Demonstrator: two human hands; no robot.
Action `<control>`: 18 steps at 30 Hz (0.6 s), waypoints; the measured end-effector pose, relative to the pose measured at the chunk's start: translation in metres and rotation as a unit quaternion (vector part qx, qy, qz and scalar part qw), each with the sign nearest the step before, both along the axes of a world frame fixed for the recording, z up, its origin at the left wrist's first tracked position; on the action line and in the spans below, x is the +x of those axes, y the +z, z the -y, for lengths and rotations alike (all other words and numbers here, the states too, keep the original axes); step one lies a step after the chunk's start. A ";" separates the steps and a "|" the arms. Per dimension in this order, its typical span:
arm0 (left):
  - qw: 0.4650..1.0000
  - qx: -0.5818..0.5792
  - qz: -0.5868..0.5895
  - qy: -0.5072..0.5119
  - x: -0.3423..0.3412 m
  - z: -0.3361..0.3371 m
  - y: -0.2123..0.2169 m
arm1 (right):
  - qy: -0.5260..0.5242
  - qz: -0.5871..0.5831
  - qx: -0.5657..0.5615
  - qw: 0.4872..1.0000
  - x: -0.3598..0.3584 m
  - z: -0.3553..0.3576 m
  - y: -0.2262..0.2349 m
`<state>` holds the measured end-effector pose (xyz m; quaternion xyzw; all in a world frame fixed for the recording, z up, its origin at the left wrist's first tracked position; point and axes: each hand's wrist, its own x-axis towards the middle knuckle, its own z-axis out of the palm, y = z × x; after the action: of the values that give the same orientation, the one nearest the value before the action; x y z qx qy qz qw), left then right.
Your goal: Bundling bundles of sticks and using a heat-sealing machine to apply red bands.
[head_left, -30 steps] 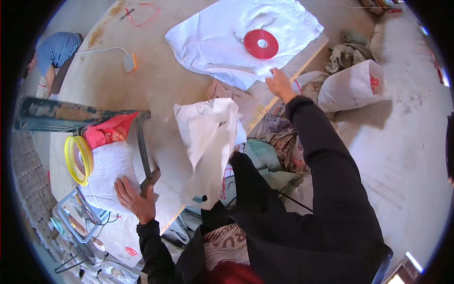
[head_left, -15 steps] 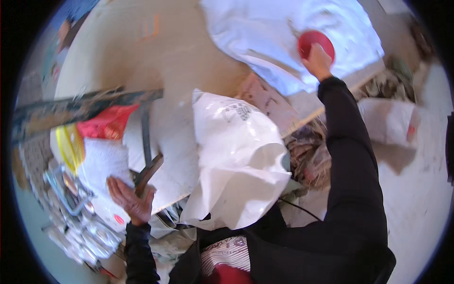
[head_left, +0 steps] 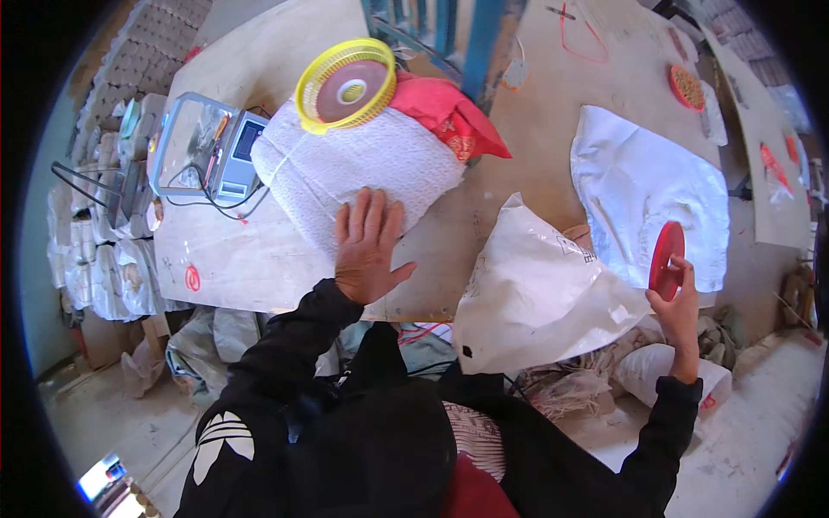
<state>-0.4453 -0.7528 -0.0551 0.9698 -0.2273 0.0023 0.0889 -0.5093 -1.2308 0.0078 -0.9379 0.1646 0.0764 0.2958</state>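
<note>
The plywood table carries a white mesh-wrapped bundle; right of it lies a white woven sack. The left hand rests flat and spread on the bundle, gripping nothing. The right hand, far right of the bundle, pinches a red disc on edge. Lifting the disc well likely means keeping it firmly pinched.

The sack is coarse white woven cloth, the basket glossy yellow plastic. The disc looks like smooth red plastic. Matt plywood tabletop; crinkled, slightly shiny bag.
</note>
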 end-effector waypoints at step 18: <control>0.878 -0.406 -0.253 -0.028 -0.083 -0.212 0.008 | 0.430 0.237 -0.186 0.851 0.184 -0.427 0.074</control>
<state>-0.5286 -0.5405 -0.0471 0.8092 -0.2036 -0.1533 0.5294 -0.3249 -0.8042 0.0816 -0.9421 -0.3191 -0.0605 0.0830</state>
